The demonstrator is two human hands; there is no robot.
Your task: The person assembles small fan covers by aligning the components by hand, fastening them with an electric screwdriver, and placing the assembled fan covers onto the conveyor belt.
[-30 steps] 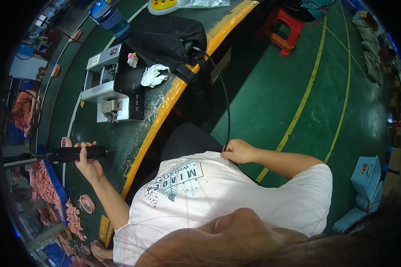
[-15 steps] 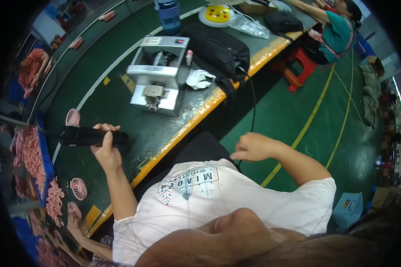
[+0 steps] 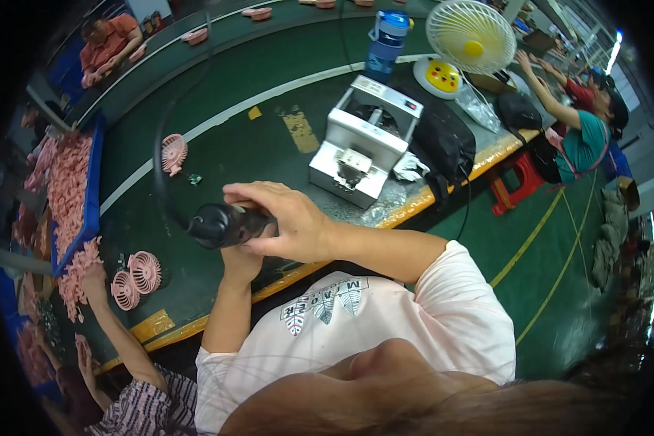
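Observation:
A black corded cylindrical tool, which looks like an electric screwdriver (image 3: pixel 218 227), is held above the green bench, its cable end tilted up towards me. My left hand (image 3: pixel 241 263) is closed around it from below, mostly hidden behind my other hand. Over the tool's far part reaches my right hand (image 3: pixel 294 221), thumb and fingers curled around it; its exact contact is partly hidden. Beyond my hands stands a grey metal machine (image 3: pixel 359 145) with an open front. Left of the tool lie a pink slotted fan shell (image 3: pixel 146 272) and another pink shell (image 3: pixel 173 154).
The black cable (image 3: pixel 163 138) runs upward from the tool. A blue bottle (image 3: pixel 386 47), white fan (image 3: pixel 472 36) and black bag (image 3: pixel 443 134) stand at the far right. Pink parts fill a blue-edged tray (image 3: pixel 93 189) at left. A co-worker's hand (image 3: pixel 93 280) reaches into nearby pink parts.
My right hand has come up from beside my lap onto the tool. The tool has turned and shifted right. My view has swung left, and another pink shell now sits beside the near one.

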